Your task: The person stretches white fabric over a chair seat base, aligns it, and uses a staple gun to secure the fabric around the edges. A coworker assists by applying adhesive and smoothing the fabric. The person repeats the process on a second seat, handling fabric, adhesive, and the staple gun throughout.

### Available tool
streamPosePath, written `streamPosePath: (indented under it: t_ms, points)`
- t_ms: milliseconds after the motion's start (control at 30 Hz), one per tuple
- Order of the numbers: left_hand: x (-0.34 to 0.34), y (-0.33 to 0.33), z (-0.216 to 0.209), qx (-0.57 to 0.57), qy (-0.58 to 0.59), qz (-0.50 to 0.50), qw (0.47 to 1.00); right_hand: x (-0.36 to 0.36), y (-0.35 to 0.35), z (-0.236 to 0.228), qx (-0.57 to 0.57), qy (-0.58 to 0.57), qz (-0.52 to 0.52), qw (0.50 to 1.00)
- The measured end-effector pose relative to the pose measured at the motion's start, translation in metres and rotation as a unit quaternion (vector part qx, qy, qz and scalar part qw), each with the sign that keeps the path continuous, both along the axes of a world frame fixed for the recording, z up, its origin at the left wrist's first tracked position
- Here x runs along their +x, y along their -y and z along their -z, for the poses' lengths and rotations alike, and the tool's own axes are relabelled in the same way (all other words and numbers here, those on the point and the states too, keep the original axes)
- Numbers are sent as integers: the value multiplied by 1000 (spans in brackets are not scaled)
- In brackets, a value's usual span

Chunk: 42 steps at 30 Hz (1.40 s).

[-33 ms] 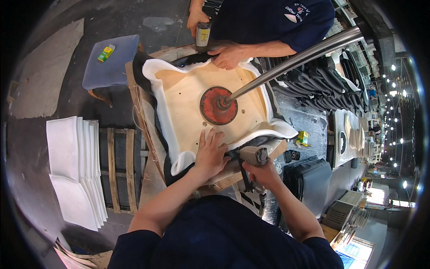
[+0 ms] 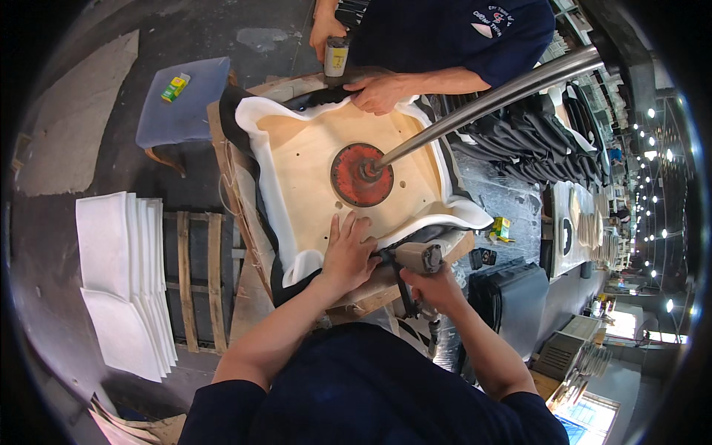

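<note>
Single head-worn fisheye view, looking steeply down from the wearer's head, close range. Wearer's torso and forearms enter from the lower edge. The plywood seat panel (image 2: pixel 319 174) on the worktop (image 2: pixel 248 245) sits at centre. A second person stands opposite at the upper edge. Edges bend; black vignette rings the frame. No second view to overlap.

Dark navy short-sleeved shirt (image 2: pixel 371 393)

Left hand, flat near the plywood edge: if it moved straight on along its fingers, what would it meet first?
The left hand points across the bare plywood panel toward the red round pad under the metal arm. That pad is probably first, though the fingers aim slightly left of its centre, so this is uncertain.
</note>
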<state>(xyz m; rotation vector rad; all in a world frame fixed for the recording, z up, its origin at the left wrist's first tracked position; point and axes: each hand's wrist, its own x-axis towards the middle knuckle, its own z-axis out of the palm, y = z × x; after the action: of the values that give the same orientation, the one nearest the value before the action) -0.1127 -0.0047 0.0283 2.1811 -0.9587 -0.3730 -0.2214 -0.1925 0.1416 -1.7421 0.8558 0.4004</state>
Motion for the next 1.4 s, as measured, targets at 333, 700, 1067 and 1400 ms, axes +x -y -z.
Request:
streamPosePath:
  t_ms: [333, 700, 1067, 1400]
  points:
    - [4, 9, 11, -38, -8, -13, 999, 21, -3, 5, -66, -73, -67, 993]
    - [9, 10, 19, -86, -45, -19, 995, 7, -12, 8, -23, -18, -27, 999]
    - [2, -13, -5, 32, -47, -49, 997, 10, -16, 10, -26, -31, -14, 999]
    - [-2, -13, -8, 88, -65, -79, 991, 13, -31, 10, -24, -13, -55, 998]
